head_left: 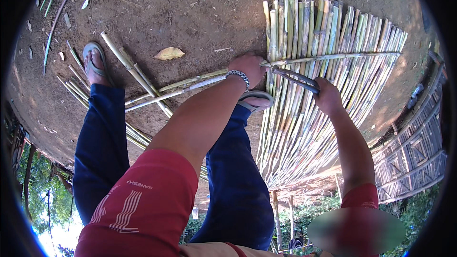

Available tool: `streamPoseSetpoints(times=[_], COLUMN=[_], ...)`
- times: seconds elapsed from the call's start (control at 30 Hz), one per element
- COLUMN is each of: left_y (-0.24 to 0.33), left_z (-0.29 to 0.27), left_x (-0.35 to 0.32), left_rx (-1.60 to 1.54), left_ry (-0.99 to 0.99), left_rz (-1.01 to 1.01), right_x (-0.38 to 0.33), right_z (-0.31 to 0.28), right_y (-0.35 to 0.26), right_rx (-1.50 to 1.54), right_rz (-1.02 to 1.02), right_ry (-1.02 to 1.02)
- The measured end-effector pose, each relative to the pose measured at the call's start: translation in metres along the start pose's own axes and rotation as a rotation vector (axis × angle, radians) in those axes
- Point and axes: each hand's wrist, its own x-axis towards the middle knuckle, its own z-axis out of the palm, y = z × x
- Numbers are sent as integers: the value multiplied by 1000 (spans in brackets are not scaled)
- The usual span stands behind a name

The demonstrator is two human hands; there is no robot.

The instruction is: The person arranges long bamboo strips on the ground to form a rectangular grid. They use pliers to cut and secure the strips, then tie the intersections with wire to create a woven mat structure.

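A panel of thin bamboo poles (297,100), laid side by side, lies on the ground at the right. A split crosspiece (352,56) runs across its poles near the far end. My left hand (248,68), with a chain bracelet at the wrist, is closed around the crosspiece strips (202,82) at the panel's left edge. My right hand (328,96) grips the dark handles of pliers (297,80). The pliers' jaws meet the joint beside my left fingers, where a small tie seems to be; its details are too small to make out.
Thicker bamboo lengths (135,71) lie crossed under the strips at the left, with more thin poles (76,88) near my sandalled foot (97,64). A dry yellow leaf (169,54) rests on the dirt. A woven bamboo wall (412,150) stands at the right.
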Motion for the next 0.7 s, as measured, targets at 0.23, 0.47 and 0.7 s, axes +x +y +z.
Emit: streamPoseSetpoints(times=[0.23,0.47,0.7], left_y=[5,10,34], left_z=[-3,-18,55], left_x=[-1,-8,-60], left_rx=[8,29,-608], left_ry=[-10,-57,518], left_rz=[-29,-31,-25], right_x=[1,-69,-62], right_z=[-7,-3,0], right_y=[5,-68,-59], right_rx=[188,1775,1736], right_rz=[19,594,500], right_ry=[-106,-848,-832])
